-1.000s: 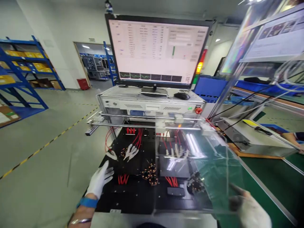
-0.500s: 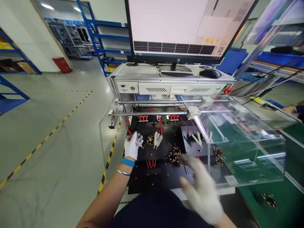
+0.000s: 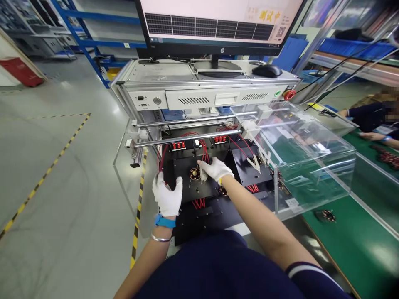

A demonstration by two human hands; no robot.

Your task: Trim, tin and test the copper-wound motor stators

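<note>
My left hand, in a white glove, is over the left edge of the black fixture plate. Its thumb and fingers are spread; red leads run down to its fingertips, and what lies under the palm is hidden. My gloved right hand is closed on white-sleeved test clips at the end of red leads. Just left of these clips a round copper-wound motor stator lies on the plate. More stators are partly hidden below my right forearm.
A clear acrylic cover on rails stands to the right. Other white clips lie beside a stator on the right plate. Behind are a monitor and red stop button. A co-worker sits at the green table.
My right hand has moved left and forward from above the stator pile and closed on the clips. My left hand has come away from the stator, its fingers spreading. The view has shifted.
</note>
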